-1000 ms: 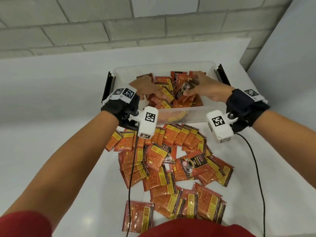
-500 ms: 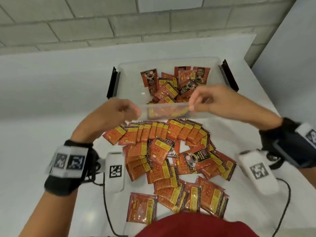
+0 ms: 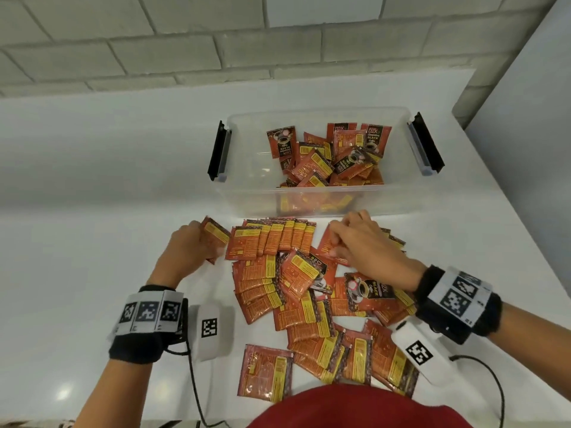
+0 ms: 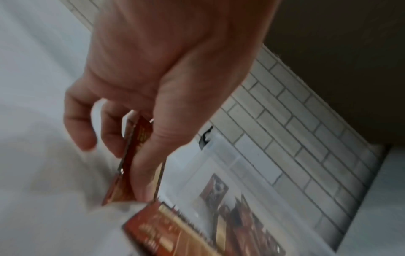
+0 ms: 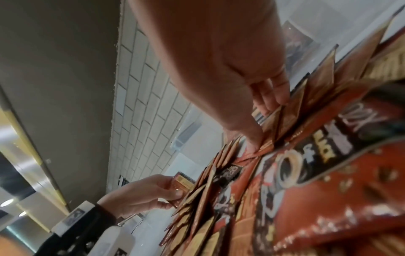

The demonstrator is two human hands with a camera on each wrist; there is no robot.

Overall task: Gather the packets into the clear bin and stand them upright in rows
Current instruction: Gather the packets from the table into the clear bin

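Head view: packets [image 3: 309,291] marked "D2X BLACK Coffee" lie on the table [image 3: 92,211]; others lie jumbled in the clear bin [image 3: 247,193].
Left wrist view: left hand [image 4: 157,72] pinches one packet [image 4: 131,155].
Right wrist view: right hand [image 5: 230,60] fingers [image 5: 271,91] pinch packet edges.

Left hand [image 3: 188,247] gripping a packet [image 3: 215,239], right hand [image 3: 360,242] pinching table packets [image 3: 332,248]

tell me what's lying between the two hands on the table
A fanned row of packets, backs up, lies between the left hand and right hand; the head view shows it.
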